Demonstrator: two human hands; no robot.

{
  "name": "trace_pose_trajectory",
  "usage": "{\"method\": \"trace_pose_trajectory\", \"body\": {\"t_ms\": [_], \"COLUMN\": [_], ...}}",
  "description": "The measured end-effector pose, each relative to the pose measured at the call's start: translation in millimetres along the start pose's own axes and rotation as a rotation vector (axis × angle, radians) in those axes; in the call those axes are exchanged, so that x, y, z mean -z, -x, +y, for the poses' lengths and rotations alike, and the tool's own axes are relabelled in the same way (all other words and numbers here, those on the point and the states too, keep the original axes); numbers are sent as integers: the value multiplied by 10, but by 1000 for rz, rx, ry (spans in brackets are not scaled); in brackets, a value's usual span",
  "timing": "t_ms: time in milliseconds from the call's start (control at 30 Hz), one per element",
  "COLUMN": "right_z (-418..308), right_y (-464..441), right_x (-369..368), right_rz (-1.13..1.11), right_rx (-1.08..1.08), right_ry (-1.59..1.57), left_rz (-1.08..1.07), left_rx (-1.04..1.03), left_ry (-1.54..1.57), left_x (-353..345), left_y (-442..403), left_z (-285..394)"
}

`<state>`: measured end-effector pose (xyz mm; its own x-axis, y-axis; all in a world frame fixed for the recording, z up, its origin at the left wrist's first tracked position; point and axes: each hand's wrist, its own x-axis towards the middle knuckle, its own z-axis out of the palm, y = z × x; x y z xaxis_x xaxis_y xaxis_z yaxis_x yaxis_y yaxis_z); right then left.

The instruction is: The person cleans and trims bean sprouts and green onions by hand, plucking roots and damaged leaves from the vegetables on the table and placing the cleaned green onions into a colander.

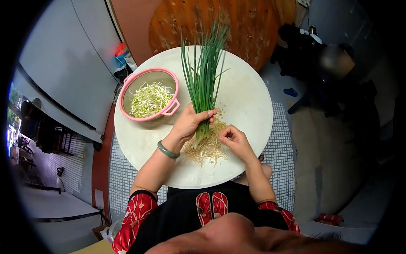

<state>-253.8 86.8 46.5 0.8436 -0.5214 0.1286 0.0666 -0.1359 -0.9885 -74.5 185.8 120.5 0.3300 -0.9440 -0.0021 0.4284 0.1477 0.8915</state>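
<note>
Nearest the lens, below both hands, is a black garment with red patterned sleeves (182,216), worn by a person at work over a tabletop. Ahead of the garment, the left hand (192,120) grasps a thick bunch of long, slender green stalks (203,80), its thumb laid across the front. Dark green tips fan out beyond that hand, away from the person, while the paler lower ends hang below its grip. Just beside it, the right hand (234,142) has its fingers curled toward the thumb; whether they pinch anything cannot be told. Under and between the hands spreads a loose heap of thin, straw-coloured strands (208,154). Circling the left wrist is a smooth grey-green bangle (168,150).

To the left of the left hand, a pink-rimmed round colander (148,118) holds pale sprouts with yellow-green heads (152,99). All of it rests on a round white table (245,89). Beyond both hands, past the table's far edge, shows a large reddish-brown wooden panel (249,34).
</note>
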Motion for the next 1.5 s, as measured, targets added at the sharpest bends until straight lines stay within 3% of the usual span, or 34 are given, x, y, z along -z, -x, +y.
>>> {"method": "trace_pose_trajectory", "body": {"t_ms": [33,133,233,367,500,700,867,1000,1500], "right_z": [0,-97,-513,-1037,-1408,-1356,-1272,-1238,-1068], "right_y": [12,-76,-127,-179,-280,-274,-277,-324,-293], "right_x": [30,120,179,230,271,274,249,202,245], "right_rz": [-33,189,364,414,292,288,243,200,95], "right_rx": [-35,324,352,777,1031,982,885,971,852], "right_ry": [37,704,513,654,986,983,992,987,956], "left_rz": [-9,-61,-76,-141,-152,-130,-146,-222,-169], "left_rx": [-1,-22,-13,-33,-107,-64,117,233,415], "left_ry": [-57,-177,-280,-462,-717,-804,-575,-556,-197], "left_x": [24,41,-26,-93,-243,-262,-192,-85,-19], "left_y": [25,81,143,192,291,426,474,473,440], "left_z": [34,104,153,138,268,406,372,313,230]}}
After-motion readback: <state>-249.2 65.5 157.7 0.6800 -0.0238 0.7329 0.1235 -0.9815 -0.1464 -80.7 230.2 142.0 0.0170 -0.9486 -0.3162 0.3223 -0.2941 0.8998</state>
